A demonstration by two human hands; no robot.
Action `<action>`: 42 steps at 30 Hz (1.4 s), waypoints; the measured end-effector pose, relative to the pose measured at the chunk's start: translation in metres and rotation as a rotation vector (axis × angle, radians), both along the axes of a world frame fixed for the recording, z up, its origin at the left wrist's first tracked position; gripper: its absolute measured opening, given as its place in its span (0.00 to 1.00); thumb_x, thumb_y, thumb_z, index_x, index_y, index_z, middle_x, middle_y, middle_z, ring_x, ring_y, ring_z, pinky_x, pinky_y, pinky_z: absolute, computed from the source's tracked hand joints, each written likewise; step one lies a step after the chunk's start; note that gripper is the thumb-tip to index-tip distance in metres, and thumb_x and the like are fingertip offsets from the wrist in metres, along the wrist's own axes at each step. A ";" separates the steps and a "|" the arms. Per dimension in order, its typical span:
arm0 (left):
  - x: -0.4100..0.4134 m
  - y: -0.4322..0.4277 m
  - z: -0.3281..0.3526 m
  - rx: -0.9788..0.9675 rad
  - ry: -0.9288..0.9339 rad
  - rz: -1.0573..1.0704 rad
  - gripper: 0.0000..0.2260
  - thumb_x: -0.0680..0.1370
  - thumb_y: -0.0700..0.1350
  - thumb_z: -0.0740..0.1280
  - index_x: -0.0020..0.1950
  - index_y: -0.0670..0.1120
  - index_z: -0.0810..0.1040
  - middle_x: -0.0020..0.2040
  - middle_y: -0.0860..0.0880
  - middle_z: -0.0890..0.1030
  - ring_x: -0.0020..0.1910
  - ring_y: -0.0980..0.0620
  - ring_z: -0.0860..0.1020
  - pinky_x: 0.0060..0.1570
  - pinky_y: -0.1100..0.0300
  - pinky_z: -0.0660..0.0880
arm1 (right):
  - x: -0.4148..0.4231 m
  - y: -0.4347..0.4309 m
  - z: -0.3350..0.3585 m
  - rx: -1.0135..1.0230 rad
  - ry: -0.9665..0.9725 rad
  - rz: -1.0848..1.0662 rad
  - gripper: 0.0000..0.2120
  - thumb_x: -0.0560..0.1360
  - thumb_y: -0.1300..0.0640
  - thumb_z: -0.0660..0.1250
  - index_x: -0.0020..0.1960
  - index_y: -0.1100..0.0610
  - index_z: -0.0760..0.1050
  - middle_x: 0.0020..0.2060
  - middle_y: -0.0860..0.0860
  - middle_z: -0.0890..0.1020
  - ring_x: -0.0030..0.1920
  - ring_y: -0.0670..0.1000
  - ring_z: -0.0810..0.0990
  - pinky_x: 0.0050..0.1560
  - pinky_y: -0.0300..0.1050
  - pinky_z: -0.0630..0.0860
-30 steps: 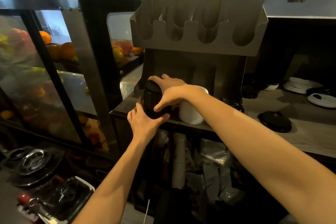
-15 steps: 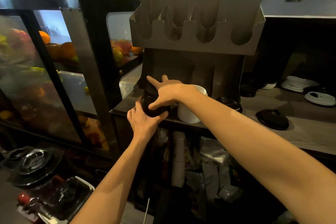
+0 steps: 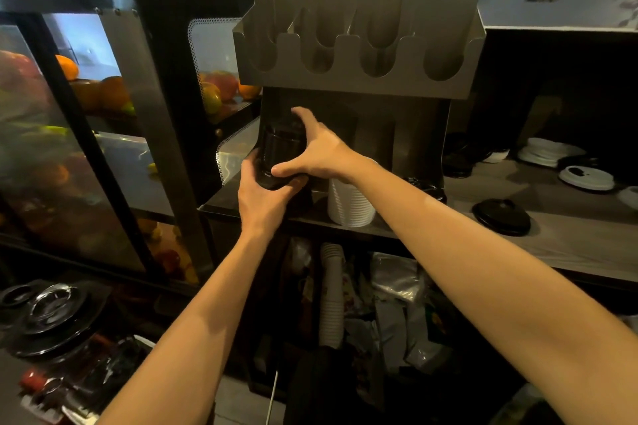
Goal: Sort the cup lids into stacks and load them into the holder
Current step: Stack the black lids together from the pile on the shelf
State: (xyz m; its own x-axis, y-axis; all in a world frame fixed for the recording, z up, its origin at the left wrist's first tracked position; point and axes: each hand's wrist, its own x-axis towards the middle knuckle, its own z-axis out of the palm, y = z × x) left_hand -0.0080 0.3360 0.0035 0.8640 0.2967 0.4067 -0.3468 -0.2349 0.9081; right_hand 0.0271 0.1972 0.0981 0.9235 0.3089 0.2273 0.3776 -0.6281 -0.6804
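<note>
You have both hands on the tall stack of black plastic cup lids (image 3: 280,148), just left of the frame's centre. Your left hand (image 3: 263,201) cups it from below, with the fingers curled round its bottom end. Your right hand (image 3: 319,152) grasps it from the right side: the thumb lies across the lower front and the fingers wrap over the top.

The stack stands roughly upright at the mouth of the leftmost lower bay of the brushed-steel lid holder (image 3: 359,81), right beneath the holder's scalloped upper tier. You cannot tell whether its base touches the shelf, because your left hand hides it.

Just to the right of the black stack, a white ribbed stack (image 3: 350,205) stands on the same shelf, partly behind your right wrist; whether it is cups or lids is unclear.

Further right, on the grey wooden counter (image 3: 569,245), a single black domed lid (image 3: 501,217) lies flat. A white flat lid (image 3: 587,178) sits near the right edge of the frame.

The glass-fronted display case of fruit (image 3: 103,114) fills the left of the frame.
</note>
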 end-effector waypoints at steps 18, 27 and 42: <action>-0.003 0.020 0.012 -0.596 0.045 -0.335 0.25 0.79 0.39 0.62 0.77 0.46 0.66 0.69 0.42 0.77 0.66 0.42 0.79 0.64 0.45 0.78 | -0.005 0.003 -0.004 -0.037 -0.085 0.038 0.54 0.64 0.54 0.83 0.79 0.44 0.53 0.68 0.57 0.67 0.66 0.58 0.72 0.62 0.49 0.74; 0.000 0.030 0.031 -0.651 0.278 -0.321 0.24 0.76 0.54 0.72 0.70 0.51 0.75 0.61 0.46 0.84 0.61 0.45 0.82 0.55 0.47 0.82 | -0.018 0.024 -0.014 -0.235 -0.145 0.123 0.60 0.65 0.57 0.82 0.81 0.43 0.44 0.74 0.54 0.60 0.69 0.61 0.72 0.64 0.51 0.76; -0.001 0.051 0.006 -0.852 0.222 -0.213 0.16 0.77 0.52 0.69 0.64 0.51 0.78 0.64 0.45 0.81 0.64 0.42 0.78 0.65 0.43 0.75 | -0.049 0.015 -0.109 -0.292 -0.157 -0.068 0.29 0.82 0.44 0.62 0.79 0.52 0.60 0.81 0.52 0.53 0.80 0.55 0.55 0.76 0.51 0.61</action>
State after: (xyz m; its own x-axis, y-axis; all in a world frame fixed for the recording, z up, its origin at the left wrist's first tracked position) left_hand -0.0088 0.3865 0.0098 0.9675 0.2456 -0.0604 -0.1018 0.5968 0.7959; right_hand -0.0219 0.2126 -0.0108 0.9052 0.3205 0.2793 0.4137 -0.8151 -0.4055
